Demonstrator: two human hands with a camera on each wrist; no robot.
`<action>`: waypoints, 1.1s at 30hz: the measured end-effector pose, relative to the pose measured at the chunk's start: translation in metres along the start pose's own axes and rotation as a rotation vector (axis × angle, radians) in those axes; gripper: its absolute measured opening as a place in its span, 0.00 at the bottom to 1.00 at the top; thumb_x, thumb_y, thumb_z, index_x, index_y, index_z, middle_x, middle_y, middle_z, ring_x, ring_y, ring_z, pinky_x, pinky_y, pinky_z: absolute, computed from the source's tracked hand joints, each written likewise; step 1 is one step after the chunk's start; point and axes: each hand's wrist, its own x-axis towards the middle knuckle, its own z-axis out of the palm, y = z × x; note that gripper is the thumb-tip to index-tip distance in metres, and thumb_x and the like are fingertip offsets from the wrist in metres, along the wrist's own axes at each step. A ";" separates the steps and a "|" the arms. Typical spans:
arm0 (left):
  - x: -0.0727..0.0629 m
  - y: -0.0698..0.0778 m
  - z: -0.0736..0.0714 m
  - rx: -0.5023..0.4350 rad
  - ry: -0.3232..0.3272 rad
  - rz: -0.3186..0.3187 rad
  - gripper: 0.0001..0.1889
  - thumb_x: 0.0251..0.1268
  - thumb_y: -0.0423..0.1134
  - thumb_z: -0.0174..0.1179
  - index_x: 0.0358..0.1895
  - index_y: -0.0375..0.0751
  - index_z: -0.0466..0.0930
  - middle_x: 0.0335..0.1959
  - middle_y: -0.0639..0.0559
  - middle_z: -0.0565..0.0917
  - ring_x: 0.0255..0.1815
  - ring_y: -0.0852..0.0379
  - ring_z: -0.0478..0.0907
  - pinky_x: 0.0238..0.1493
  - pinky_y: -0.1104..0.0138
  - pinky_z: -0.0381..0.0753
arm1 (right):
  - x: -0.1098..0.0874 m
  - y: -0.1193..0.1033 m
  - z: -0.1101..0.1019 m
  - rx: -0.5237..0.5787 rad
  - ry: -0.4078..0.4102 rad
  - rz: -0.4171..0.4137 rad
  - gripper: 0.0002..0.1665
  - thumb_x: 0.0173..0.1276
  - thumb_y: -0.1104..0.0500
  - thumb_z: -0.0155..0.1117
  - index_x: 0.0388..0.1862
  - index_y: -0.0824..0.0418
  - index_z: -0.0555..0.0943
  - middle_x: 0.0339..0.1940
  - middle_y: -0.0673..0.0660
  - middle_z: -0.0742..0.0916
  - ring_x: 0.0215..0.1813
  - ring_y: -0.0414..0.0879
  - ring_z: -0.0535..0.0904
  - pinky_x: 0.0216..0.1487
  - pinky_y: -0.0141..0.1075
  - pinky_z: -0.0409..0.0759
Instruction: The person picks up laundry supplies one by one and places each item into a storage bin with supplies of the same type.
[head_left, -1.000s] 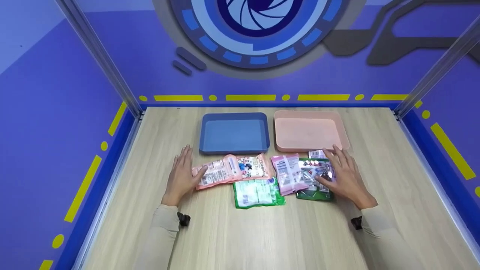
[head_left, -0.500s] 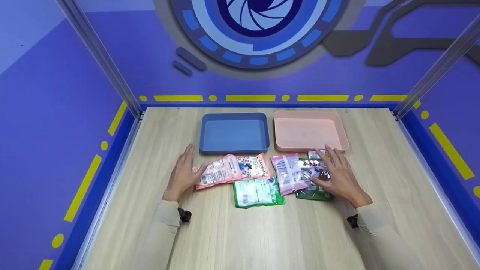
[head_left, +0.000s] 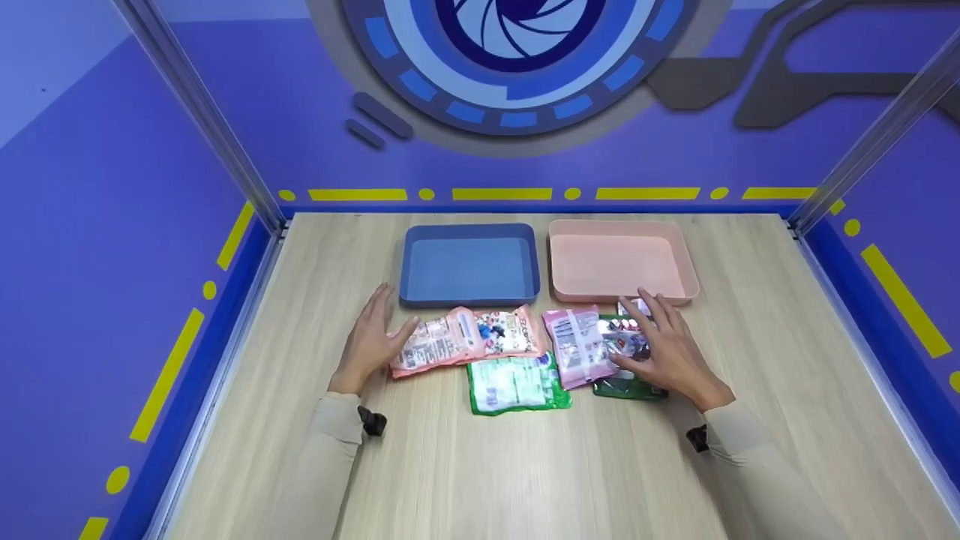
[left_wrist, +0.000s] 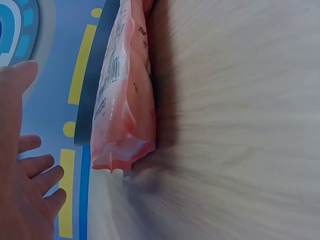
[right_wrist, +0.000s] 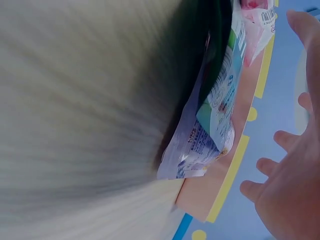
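My left hand (head_left: 367, 341), fingers extended, is at the left end of a peach-coloured snack bag (head_left: 431, 346); the left wrist view shows the hand (left_wrist: 30, 175) holding nothing. That bag overlaps a second peach bag (head_left: 510, 334) with a printed front. Over a dark green bag (head_left: 626, 388) my right hand (head_left: 671, 356) hovers with spread fingers, its thumb near a pink bag (head_left: 576, 346). Partly hidden behind is a lavender bag (right_wrist: 190, 150), clearer in the right wrist view. A bright green bag (head_left: 517, 386) lies nearest the front.
Behind the bags, a blue tray (head_left: 469, 266) stands on the left and a pink tray (head_left: 622, 262) on the right, both with nothing inside. Blue panels enclose the wooden table (head_left: 480, 472) at the back and sides.
The right hand has shifted left across the dark green bag towards the pink one. My left hand has moved slightly forward and right. The bags and trays keep their places.
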 end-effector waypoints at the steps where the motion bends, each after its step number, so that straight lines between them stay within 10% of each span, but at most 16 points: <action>1: 0.001 0.000 0.000 -0.014 0.003 -0.006 0.46 0.70 0.61 0.62 0.81 0.38 0.56 0.83 0.41 0.55 0.82 0.43 0.52 0.80 0.48 0.55 | 0.001 -0.001 0.000 0.002 -0.005 0.003 0.61 0.57 0.31 0.76 0.84 0.44 0.58 0.84 0.62 0.59 0.80 0.71 0.51 0.71 0.76 0.55; 33: 0.043 0.013 -0.006 -0.069 -0.036 0.009 0.46 0.71 0.60 0.61 0.81 0.38 0.54 0.81 0.37 0.58 0.80 0.39 0.57 0.79 0.47 0.58 | 0.015 -0.038 0.010 0.016 -0.099 -0.093 0.61 0.57 0.29 0.74 0.84 0.43 0.58 0.84 0.61 0.58 0.82 0.67 0.51 0.74 0.72 0.55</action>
